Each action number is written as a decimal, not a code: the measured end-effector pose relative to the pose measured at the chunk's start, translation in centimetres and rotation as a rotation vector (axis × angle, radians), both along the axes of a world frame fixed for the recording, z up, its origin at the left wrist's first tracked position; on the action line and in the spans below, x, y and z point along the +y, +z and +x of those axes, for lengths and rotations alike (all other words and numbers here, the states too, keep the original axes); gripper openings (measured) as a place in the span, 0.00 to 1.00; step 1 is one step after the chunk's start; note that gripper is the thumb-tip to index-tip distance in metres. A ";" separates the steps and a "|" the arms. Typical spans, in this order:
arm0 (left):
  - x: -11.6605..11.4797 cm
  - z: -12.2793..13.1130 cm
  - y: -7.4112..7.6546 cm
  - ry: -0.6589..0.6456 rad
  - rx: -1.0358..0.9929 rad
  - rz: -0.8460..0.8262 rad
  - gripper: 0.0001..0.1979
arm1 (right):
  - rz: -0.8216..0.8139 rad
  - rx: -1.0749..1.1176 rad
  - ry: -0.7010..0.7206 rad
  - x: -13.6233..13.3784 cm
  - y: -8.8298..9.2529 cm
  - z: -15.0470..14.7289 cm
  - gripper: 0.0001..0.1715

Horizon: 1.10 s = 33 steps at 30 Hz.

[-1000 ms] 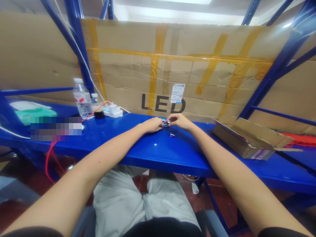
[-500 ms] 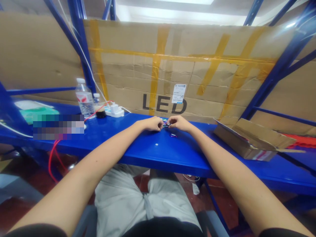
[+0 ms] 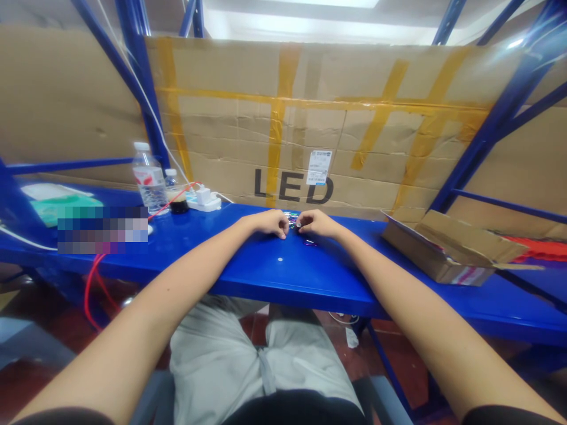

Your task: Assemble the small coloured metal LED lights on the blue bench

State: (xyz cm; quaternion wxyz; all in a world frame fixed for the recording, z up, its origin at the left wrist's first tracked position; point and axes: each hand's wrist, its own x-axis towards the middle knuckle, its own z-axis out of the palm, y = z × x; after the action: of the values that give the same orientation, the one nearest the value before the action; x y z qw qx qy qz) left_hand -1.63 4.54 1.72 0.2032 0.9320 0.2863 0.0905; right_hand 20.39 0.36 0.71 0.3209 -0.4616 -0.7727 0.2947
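On the blue table [image 3: 266, 277], my left hand [image 3: 275, 223] rests with its fingers curled together beside a small cluster of shiny colourful pieces [image 3: 292, 219]. Across the cluster, my right hand [image 3: 313, 223] has its thumb and fingertips pinched at the right side of the pieces; what they hold is too small to name. One thin shiny purple piece [image 3: 310, 242] lies just below my right hand. A small whitish round spot [image 3: 280, 260] shows on the tabletop nearer the front edge.
An open cardboard box [image 3: 443, 251] stands at the right, with red material [image 3: 531, 249] behind it. At the left are a water bottle [image 3: 149, 180], a small dark-liquid bottle [image 3: 178, 203], a white power strip [image 3: 206, 202] and red cables. A large cardboard sheet [image 3: 230, 136] stands behind.
My left hand has shifted slightly down and left, away from the pieces. My right hand stays pinched in nearly the same place. The view has moved slightly.
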 end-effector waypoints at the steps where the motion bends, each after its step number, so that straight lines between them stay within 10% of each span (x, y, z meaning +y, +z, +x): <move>1: 0.0 0.0 0.0 0.007 -0.027 0.002 0.07 | 0.000 -0.004 -0.002 -0.1 0.1 0.0 0.10; 15: -0.6 1.8 0.0 -0.157 -0.363 0.531 0.03 | -0.053 0.185 0.026 -0.4 0.0 -0.4 0.13; 26: -0.4 1.3 -0.2 -0.028 -0.466 0.351 0.10 | -0.056 0.269 -0.009 0.0 -0.4 -0.3 0.16; 33: 0.9 1.1 -1.8 -0.033 -0.080 0.520 0.13 | -0.061 0.158 -0.132 0.1 0.3 0.8 0.12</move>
State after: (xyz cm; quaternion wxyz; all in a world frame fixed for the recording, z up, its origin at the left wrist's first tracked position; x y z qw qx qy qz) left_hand -0.48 5.46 -0.12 -0.0307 0.9531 0.2298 0.1946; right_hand 21.23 0.49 0.98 0.3854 -0.4964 -0.7034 0.3320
